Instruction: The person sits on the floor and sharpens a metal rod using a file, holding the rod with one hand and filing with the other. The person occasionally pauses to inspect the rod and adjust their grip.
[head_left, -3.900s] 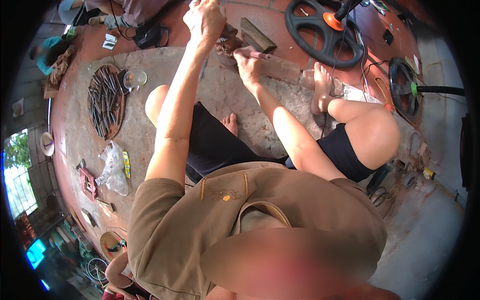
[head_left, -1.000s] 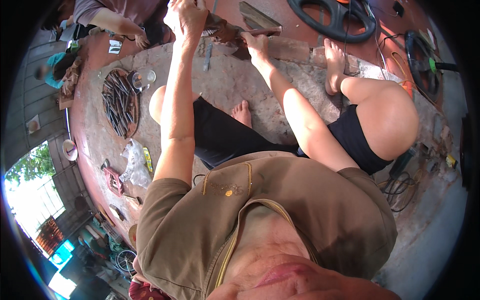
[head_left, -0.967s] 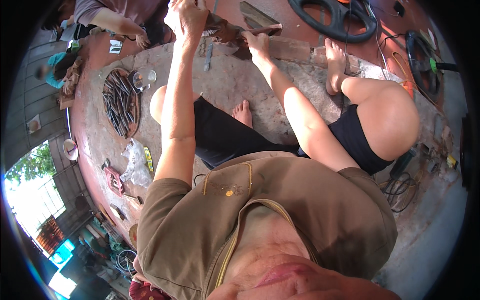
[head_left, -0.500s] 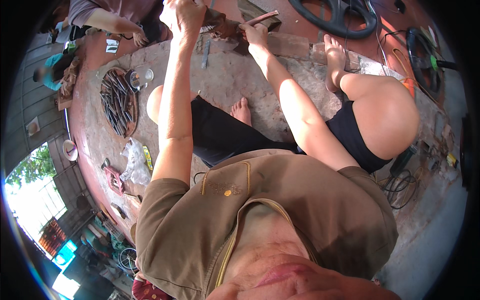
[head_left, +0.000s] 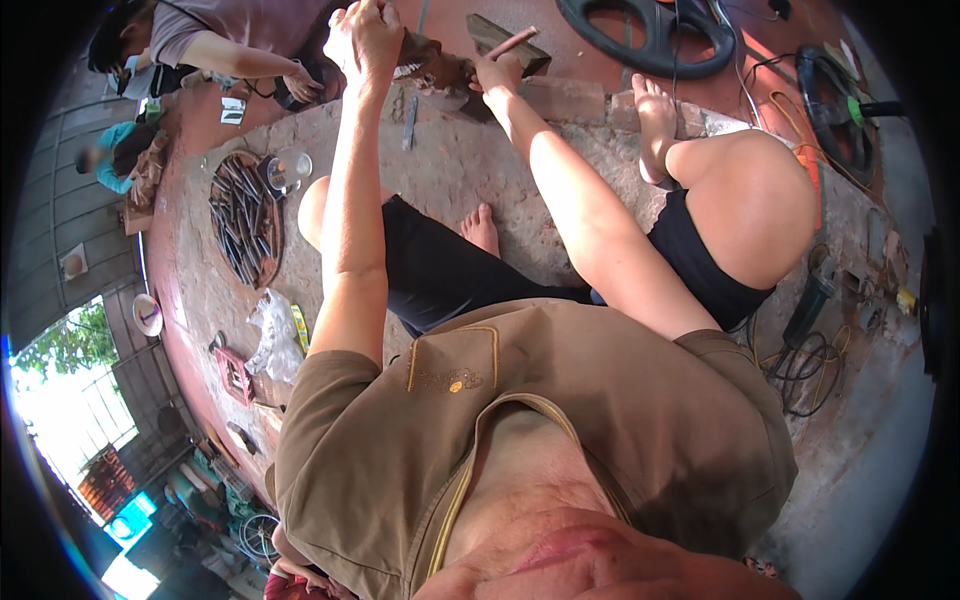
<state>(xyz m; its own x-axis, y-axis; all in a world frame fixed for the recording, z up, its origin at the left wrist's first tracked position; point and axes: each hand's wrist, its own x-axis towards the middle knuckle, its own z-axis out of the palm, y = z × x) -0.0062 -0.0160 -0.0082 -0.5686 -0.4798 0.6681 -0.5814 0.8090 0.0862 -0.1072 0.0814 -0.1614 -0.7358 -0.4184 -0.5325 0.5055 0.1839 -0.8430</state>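
My left hand point(head_left: 364, 45) is closed in a fist at the top of the view, beside a carved brown wood piece point(head_left: 428, 62). Whatever the fist holds is hidden by the fingers. My right hand point(head_left: 497, 76) is wrapped round a reddish-brown wooden stick point(head_left: 514, 41), whose end pokes out to the upper right. It lies against the right side of the carved piece. Behind the stick is a flat dark board point(head_left: 487, 33). A narrow metal strip point(head_left: 410, 124) lies on the stone slab just below the carved piece.
To the left stand a round tray point(head_left: 277, 262) of several metal chisels and a clear glass jar point(head_left: 297, 166). A plastic bag point(head_left: 275, 340) and pink crate point(head_left: 233, 376) lie lower. Black spoked wheels point(head_left: 712, 62) and a corded green tool point(head_left: 808, 308) are right. A co-worker's hand point(head_left: 300, 84) is upper left.
My view has shifted a little, so the surroundings sit slightly lower. The co-worker at upper left shows more of the head. Both my hands keep their closed grips near the carved piece.
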